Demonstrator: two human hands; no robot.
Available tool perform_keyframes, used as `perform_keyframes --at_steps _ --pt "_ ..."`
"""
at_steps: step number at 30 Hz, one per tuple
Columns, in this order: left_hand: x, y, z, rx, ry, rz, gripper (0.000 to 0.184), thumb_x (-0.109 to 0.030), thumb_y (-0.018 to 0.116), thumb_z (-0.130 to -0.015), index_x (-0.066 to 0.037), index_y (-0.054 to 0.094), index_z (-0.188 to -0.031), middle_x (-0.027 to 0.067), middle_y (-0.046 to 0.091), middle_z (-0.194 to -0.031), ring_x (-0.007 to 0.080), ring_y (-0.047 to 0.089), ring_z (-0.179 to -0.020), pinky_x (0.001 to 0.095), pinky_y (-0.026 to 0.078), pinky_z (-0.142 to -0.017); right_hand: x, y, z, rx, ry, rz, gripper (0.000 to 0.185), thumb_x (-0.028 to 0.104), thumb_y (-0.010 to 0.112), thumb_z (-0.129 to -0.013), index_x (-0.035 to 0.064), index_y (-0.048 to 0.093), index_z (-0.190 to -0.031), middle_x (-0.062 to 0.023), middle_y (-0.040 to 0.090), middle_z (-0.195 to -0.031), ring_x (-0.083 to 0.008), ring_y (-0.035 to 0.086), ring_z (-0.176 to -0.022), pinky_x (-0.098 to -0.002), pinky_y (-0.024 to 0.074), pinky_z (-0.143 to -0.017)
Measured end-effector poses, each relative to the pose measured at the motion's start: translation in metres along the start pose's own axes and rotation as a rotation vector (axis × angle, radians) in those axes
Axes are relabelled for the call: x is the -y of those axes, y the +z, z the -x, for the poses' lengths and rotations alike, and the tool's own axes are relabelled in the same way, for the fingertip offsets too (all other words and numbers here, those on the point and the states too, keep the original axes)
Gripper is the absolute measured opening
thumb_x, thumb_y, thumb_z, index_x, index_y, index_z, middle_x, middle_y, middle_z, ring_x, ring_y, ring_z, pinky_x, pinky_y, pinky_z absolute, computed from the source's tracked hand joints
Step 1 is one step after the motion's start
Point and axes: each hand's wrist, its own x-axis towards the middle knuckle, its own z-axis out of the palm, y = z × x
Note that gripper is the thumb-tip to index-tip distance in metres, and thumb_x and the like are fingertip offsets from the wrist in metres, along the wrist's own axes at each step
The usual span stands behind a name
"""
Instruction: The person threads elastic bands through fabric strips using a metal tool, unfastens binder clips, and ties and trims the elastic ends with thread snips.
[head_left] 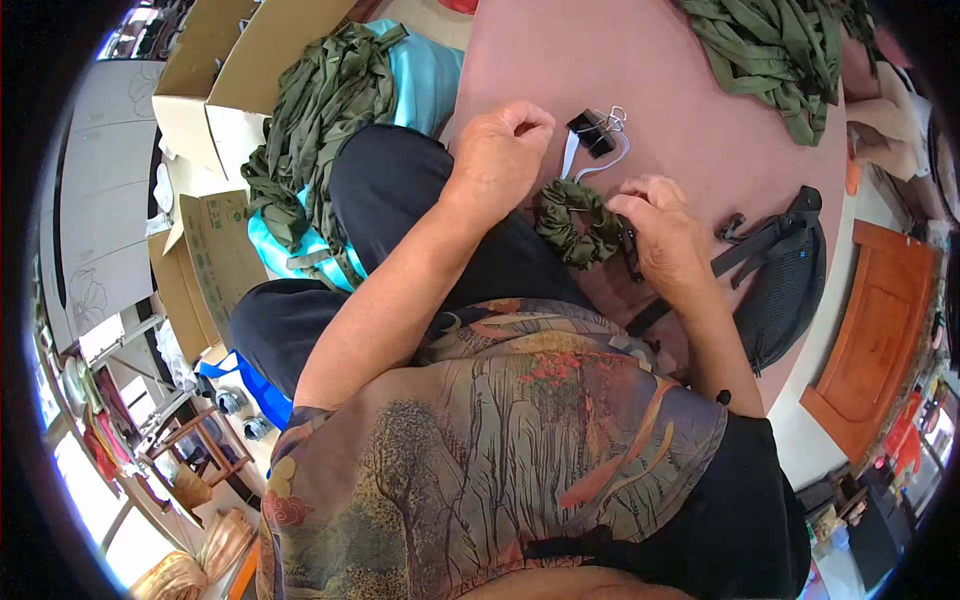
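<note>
We log green gathered fabric (pixel 577 222) on the pink surface (pixel 655 100). Beyond it: black clip (pixel 592 134), pale strip (pixel 606 166) between. Right hand (pixel 668 232) beside it, fingers curled, grip unclear to us; left hand (pixel 502 158) up-left, pinched narrow, contents unclear.

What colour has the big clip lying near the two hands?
Black; the head view shows it.
</note>
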Motion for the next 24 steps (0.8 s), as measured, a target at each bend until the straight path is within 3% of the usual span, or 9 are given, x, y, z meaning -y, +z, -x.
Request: perform_keyframes --at_steps 3,9,12,15,16,18,19,21,24 --pt "-0.01 -0.01 0.019 0.06 0.073 -0.07 0.012 -0.009 0.062 -0.088 -0.001 0.067 -0.095 -0.0014 0.062 -0.076 0.0049 0.053 -0.068 0.0227 0.045 -0.061 0.002 0.009 -0.014 -0.059 -0.04 0.121 0.021 0.005 0.055 -0.078 0.0116 0.065 -0.096 -0.0078 0.056 -0.1 -0.0275 0.056 -0.096 -0.0384 0.0483 -0.08" --pt "-0.011 -0.019 0.04 0.144 0.292 -0.097 0.008 -0.008 0.064 -0.086 -0.001 0.066 -0.089 0.0014 0.061 -0.074 0.0084 0.055 -0.067 0.0245 0.046 -0.062 0.0 0.022 -0.035 0.103 -0.083 0.238 0.01 0.007 0.059 -0.077 0.0069 0.063 -0.086 -0.0074 0.057 -0.099 -0.0283 0.056 -0.093 -0.0392 0.0478 -0.077" --pt "-0.021 -0.034 0.053 0.212 0.381 -0.253 0.012 -0.01 0.069 -0.081 -0.002 0.065 -0.088 0.0056 0.061 -0.076 0.0167 0.059 -0.07 0.0286 0.048 -0.065 0.007 0.005 -0.035 0.034 -0.137 0.029 0.009 0.004 0.063 -0.072 0.004 0.06 -0.081 -0.0088 0.059 -0.096 -0.0293 0.056 -0.095 -0.0352 0.0479 -0.078" --pt "-0.027 -0.035 0.067 0.264 0.506 -0.351 0.024 -0.015 0.075 -0.074 -0.003 0.064 -0.09 0.0092 0.061 -0.08 0.0258 0.061 -0.078 0.0345 0.049 -0.071 0.014 -0.02 -0.034 0.021 -0.102 -0.243 0.006 0.0 0.064 -0.074 0.0015 0.06 -0.079 -0.0069 0.063 -0.089 -0.0234 0.06 -0.086 -0.0301 0.0487 -0.074" --pt "-0.029 -0.033 0.071 0.276 0.556 -0.368 0.028 -0.017 0.078 -0.071 -0.003 0.064 -0.091 0.0102 0.061 -0.082 0.0286 0.061 -0.081 0.0366 0.049 -0.073 0.024 -0.029 -0.034 0.036 0.051 -0.392 0.004 0.001 0.062 -0.077 0.0009 0.06 -0.079 -0.0057 0.064 -0.087 -0.0208 0.06 -0.083 -0.029 0.0488 -0.073" --pt "-0.035 -0.029 0.077 0.291 0.564 -0.37 0.055 -0.03 0.083 -0.063 -0.005 0.06 -0.107 0.0124 0.06 -0.099 0.0334 0.057 -0.101 0.0427 0.045 -0.086 0.044 -0.044 -0.034 0.063 0.362 -0.689 0.004 0.003 0.06 -0.082 -0.0003 0.059 -0.08 -0.0032 0.065 -0.084 -0.0157 0.061 -0.077 -0.0269 0.0489 -0.071" --pt "-0.041 -0.028 0.08 0.245 0.594 -0.372 0.061 -0.032 0.084 -0.061 -0.006 0.059 -0.111 0.0131 0.06 -0.104 0.0344 0.056 -0.105 0.0437 0.044 -0.089 0.049 -0.047 -0.038 0.0 0.353 -0.677 0.011 0.008 0.059 -0.088 -0.0002 0.06 -0.081 0.0004 0.062 -0.077 -0.0091 0.059 -0.068 -0.025 0.0479 -0.062" --pt "-0.05 -0.032 0.084 0.218 0.589 -0.401 0.079 -0.038 0.086 -0.057 -0.008 0.053 -0.123 0.0146 0.056 -0.12 0.0369 0.049 -0.118 0.0474 0.039 -0.098 0.052 -0.056 -0.043 -0.066 0.493 -0.831 0.011 0.009 0.058 -0.088 0.0011 0.061 -0.081 -0.0009 0.063 -0.077 -0.0078 0.059 -0.066 -0.0231 0.0467 -0.057" --pt "-0.056 -0.032 0.089 0.006 0.633 -0.349 0.075 -0.033 0.085 -0.058 -0.008 0.055 -0.122 0.0147 0.056 -0.123 0.0364 0.049 -0.12 0.046 0.038 -0.101 0.064 -0.062 -0.05 -0.15 0.555 -1.044 0.01 0.01 0.057 -0.089 0.0047 0.062 -0.083 -0.001 0.063 -0.075 -0.0053 0.055 -0.059 -0.0197 0.0429 -0.048"
